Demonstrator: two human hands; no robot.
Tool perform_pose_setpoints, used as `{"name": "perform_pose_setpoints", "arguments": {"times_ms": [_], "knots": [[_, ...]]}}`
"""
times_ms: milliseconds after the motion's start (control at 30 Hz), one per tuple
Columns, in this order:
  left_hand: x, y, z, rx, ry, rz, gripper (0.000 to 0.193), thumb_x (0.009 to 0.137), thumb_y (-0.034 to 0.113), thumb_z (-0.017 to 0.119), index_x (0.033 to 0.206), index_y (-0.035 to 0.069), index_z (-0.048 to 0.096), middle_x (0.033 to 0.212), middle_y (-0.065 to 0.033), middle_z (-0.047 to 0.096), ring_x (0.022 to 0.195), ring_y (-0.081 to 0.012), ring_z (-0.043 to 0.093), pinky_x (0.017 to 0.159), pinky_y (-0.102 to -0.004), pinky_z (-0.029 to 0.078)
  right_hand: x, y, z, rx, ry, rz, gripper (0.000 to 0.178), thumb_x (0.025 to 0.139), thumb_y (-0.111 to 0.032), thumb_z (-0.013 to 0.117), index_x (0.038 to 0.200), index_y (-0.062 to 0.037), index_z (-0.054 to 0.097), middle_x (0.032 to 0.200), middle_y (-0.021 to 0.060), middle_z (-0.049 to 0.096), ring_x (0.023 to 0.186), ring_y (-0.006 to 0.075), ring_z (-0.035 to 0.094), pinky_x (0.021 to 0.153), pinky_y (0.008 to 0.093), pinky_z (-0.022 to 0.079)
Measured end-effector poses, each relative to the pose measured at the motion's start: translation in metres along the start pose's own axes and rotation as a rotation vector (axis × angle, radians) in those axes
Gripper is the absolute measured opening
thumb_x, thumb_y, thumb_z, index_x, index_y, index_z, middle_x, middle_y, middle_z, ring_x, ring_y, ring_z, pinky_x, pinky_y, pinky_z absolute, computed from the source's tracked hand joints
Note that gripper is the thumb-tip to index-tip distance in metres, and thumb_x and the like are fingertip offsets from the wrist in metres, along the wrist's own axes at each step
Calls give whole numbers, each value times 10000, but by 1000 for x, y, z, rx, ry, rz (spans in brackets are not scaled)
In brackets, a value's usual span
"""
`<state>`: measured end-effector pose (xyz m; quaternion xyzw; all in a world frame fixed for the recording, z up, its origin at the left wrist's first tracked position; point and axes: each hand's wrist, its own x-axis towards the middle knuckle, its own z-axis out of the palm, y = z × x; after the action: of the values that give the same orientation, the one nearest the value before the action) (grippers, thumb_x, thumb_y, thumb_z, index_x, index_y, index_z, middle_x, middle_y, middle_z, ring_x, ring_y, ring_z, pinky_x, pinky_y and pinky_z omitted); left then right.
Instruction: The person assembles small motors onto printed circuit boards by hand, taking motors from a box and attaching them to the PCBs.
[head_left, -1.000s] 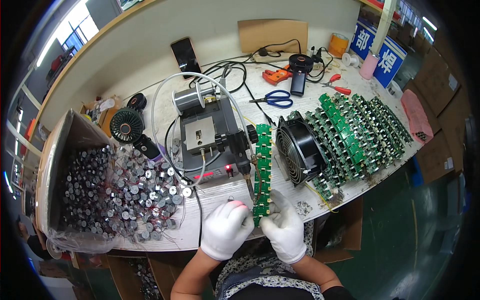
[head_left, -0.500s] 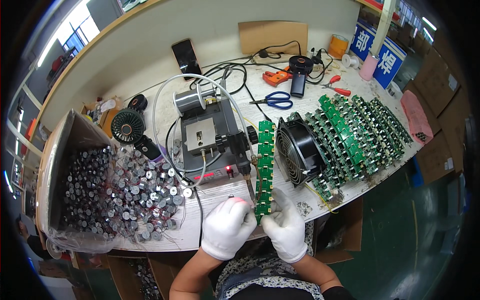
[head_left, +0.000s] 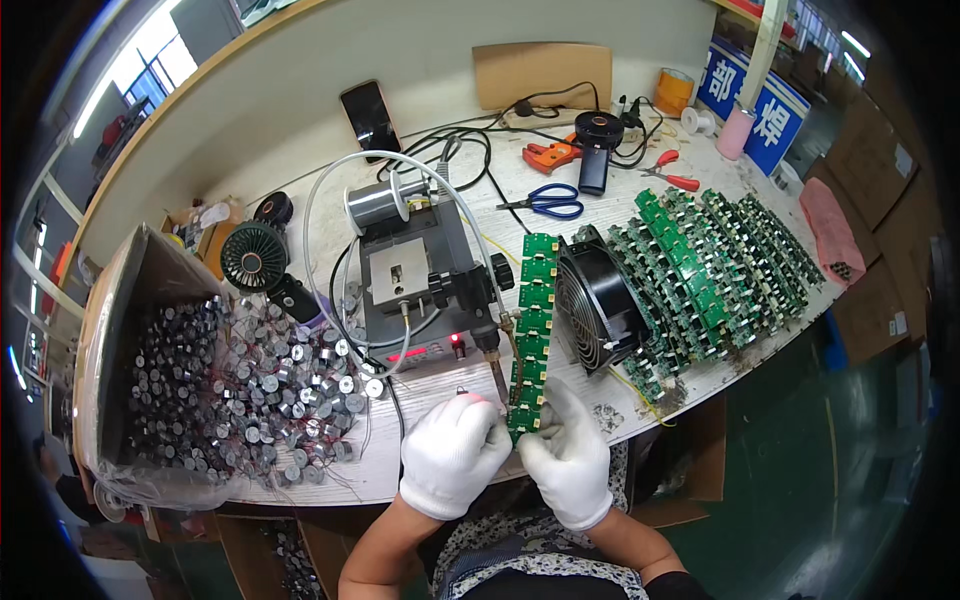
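Both my hands wear white gloves at the table's near edge. My left hand (head_left: 452, 455) and my right hand (head_left: 567, 455) pinch the near end of a long green strip of circuit boards (head_left: 533, 320), which runs away from me between a grey soldering machine (head_left: 415, 285) and a black round fan (head_left: 597, 300). The soldering tip (head_left: 497, 375) hangs just left of the strip, close above my left hand. What my fingers pinch beside the strip is hidden by the gloves.
A heap of small silver cylinders with red wires (head_left: 250, 385) spills from a cardboard box (head_left: 120, 330) on the left. Rows of green boards (head_left: 720, 265) lie right of the fan. Blue scissors (head_left: 548, 202), orange pliers, a phone (head_left: 370, 115), tape rolls and cables lie at the back.
The two hands have stayed at the strip's near end, drawing slightly closer together. The board strip has barely shifted.
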<state>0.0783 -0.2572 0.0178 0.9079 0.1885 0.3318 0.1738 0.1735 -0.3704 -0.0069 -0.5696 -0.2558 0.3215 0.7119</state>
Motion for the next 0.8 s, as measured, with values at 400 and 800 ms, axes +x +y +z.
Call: {"name": "perform_pose_setpoints", "arguments": {"times_ms": [400,800], "knots": [[-2,-4,1,37,24,46,174,689,32,689,776,85,548,767,-55,575,651,-258,575,577,-362,494,-4,11,3,-10,56,-50,593,806,85,632,1368,66,441,1061,110,543,853,127,628,688,236,535],[-7,-5,3,39,-33,21,169,687,33,683,761,88,541,738,-62,555,641,-263,572,564,-369,485,-4,7,2,112,19,106,619,819,129,524,1410,90,343,1063,106,591,853,102,593,726,211,480]]}}
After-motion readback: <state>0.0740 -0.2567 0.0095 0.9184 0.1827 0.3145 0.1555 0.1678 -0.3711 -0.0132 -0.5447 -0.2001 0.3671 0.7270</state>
